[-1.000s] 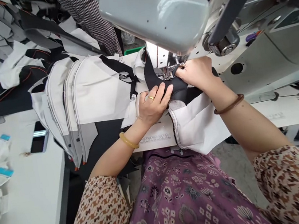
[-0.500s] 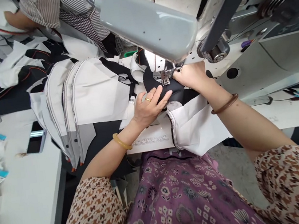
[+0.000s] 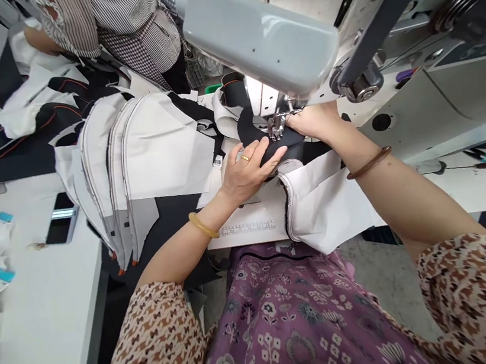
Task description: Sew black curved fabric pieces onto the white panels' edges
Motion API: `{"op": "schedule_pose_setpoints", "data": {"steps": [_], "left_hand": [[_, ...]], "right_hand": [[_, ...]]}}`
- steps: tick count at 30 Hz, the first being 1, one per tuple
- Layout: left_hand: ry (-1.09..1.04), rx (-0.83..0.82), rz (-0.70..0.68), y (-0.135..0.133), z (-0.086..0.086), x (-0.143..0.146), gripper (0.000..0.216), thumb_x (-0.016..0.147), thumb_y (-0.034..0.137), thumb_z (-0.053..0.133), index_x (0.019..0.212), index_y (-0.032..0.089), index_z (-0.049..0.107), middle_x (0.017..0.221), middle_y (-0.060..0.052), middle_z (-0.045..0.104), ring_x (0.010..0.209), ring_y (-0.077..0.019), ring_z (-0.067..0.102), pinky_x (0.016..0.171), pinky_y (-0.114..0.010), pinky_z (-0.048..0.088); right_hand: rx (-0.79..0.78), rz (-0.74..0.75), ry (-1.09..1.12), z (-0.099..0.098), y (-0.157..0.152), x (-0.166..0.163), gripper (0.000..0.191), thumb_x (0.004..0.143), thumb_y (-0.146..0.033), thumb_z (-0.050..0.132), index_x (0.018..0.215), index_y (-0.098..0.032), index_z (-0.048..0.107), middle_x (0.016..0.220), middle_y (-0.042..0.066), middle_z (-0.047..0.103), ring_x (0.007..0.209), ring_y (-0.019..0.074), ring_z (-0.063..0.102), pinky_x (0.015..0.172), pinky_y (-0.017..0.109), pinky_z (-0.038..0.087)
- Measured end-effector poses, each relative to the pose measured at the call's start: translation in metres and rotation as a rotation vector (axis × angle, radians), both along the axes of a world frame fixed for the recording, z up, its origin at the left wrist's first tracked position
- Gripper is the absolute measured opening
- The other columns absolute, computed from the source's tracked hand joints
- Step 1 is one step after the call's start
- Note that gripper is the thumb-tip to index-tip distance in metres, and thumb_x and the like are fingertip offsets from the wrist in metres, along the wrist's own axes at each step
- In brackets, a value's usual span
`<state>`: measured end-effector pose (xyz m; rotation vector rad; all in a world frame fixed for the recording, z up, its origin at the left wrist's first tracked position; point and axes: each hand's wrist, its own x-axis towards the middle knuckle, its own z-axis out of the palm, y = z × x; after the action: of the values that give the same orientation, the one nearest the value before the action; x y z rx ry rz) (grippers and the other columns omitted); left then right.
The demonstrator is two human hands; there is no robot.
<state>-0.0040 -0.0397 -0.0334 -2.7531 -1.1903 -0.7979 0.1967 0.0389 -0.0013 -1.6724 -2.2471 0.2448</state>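
While the person's left hand [image 3: 250, 172] lies on a black fabric panel [image 3: 294, 142], its grip spread and fingers flat, the right hand [image 3: 313, 122] presses the panel just beside the presser foot [image 3: 276, 127], though whether that grip pinches anything cannot be told. A white lining [image 3: 326, 204] spills over the worktop [image 3: 250, 238] nearby. Stacked cut panels [image 3: 149, 152] lie left of the hands, the grey sewing machine arm [image 3: 259, 33] looms overhead, and a co-worker [image 3: 132, 23] stands farthest off.

The presser foot [image 3: 276, 128] seems to hide the seam under it.
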Motion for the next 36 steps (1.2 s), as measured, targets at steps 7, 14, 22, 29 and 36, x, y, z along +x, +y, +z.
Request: {"op": "schedule_pose_setpoints", "data": {"steps": [7,14,22,29,36], "left_hand": [[0.062,0.077,0.018,-0.003,0.0,0.003,0.038,0.093,0.028,0.037,0.13,0.033,0.045,0.13,-0.007,0.053,0.116,-0.021,0.051,0.101,-0.042,0.033],[0.144,0.203,0.053,-0.011,0.003,0.007,0.039,0.093,0.027,0.034,0.132,0.027,0.042,0.129,-0.012,0.052,0.116,-0.0233,0.05,0.098,-0.044,0.034],[0.193,0.204,-0.01,-0.007,0.016,0.001,0.038,0.089,0.033,0.042,0.126,0.023,0.048,0.126,-0.012,0.054,0.11,-0.0243,0.052,0.099,-0.05,0.031],[0.168,0.26,-0.236,0.005,0.02,-0.001,0.029,0.086,0.016,0.039,0.108,0.018,0.058,0.111,-0.007,0.065,0.102,-0.0183,0.058,0.099,-0.044,0.036],[0.037,0.31,-0.169,0.005,0.011,0.011,0.016,0.088,0.025,0.045,0.085,0.018,0.06,0.097,-0.006,0.07,0.089,-0.0172,0.065,0.089,-0.042,0.04]], "right_hand": [[0.069,-0.13,-0.035,0.031,-0.063,0.007,0.038,0.084,-0.044,0.037,0.092,-0.017,0.06,0.092,0.014,0.061,0.09,0.0269,0.053,0.079,0.04,0.038],[0.435,-0.034,0.102,-0.004,-0.176,-0.047,0.056,0.07,-0.064,0.054,0.095,-0.014,0.047,0.091,0.013,0.054,0.088,0.0236,0.047,0.08,0.04,0.039],[0.696,0.036,0.057,-0.016,-0.172,-0.039,0.013,0.072,-0.005,0.046,0.07,-0.017,0.043,0.1,0.006,0.061,0.103,0.0175,0.053,0.093,0.034,0.039],[0.412,0.278,-0.3,0.024,-0.163,0.0,0.024,0.076,-0.003,0.036,0.065,-0.016,0.053,0.087,-0.001,0.067,0.073,0.0105,0.057,0.053,0.023,0.029],[0.207,0.238,-0.376,0.045,-0.155,0.0,0.021,0.076,-0.008,0.038,0.061,-0.017,0.05,0.058,-0.002,0.056,0.056,0.0106,0.046,0.046,0.023,0.012]]}}
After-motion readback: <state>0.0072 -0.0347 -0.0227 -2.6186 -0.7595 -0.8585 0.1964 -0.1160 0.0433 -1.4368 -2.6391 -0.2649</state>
